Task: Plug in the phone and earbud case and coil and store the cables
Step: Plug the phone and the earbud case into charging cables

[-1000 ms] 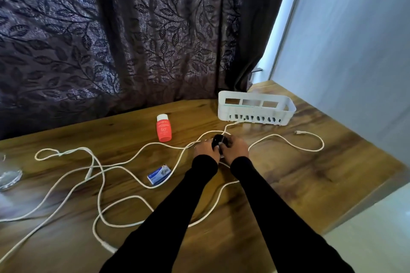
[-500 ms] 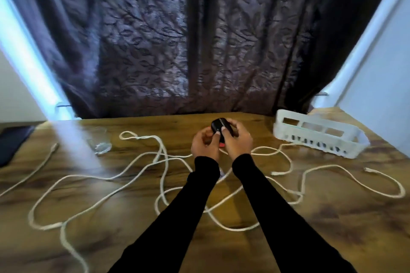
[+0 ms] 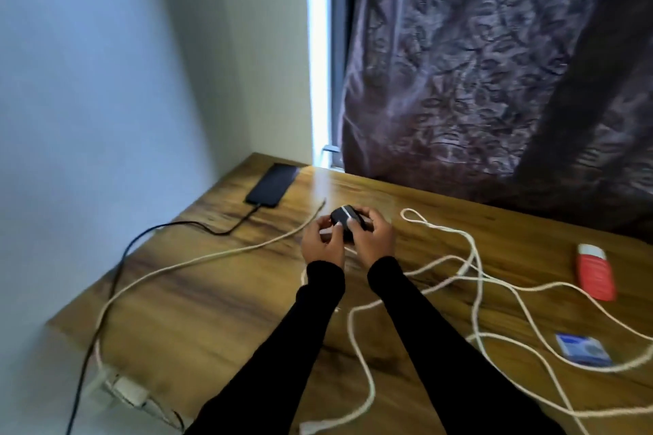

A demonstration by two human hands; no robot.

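Note:
Both hands hold a small black earbud case [image 3: 344, 217] above the middle of the wooden table [image 3: 219, 297]; my left hand [image 3: 323, 242] grips its left side and my right hand [image 3: 374, 238] its right. A black phone [image 3: 271, 185] lies flat in the far left corner with a black cable [image 3: 169, 226] plugged into its near end. A loose white cable [image 3: 198, 258] runs from the table's left edge toward the hands, its free plug [image 3: 322, 203] just left of the case. More white cable [image 3: 473, 279] sprawls in loops to the right.
A red bottle [image 3: 597, 274] lies at the right, a small blue packet [image 3: 583, 351] nearer me. White chargers in a power strip [image 3: 123, 388] hang below the table's left edge. A dark patterned curtain [image 3: 494, 81] hangs behind; a pale wall stands on the left.
The view has swung left, bringing the phone and wall into sight and losing the white basket. Both hands still hold the earbud case, carried leftward over the table.

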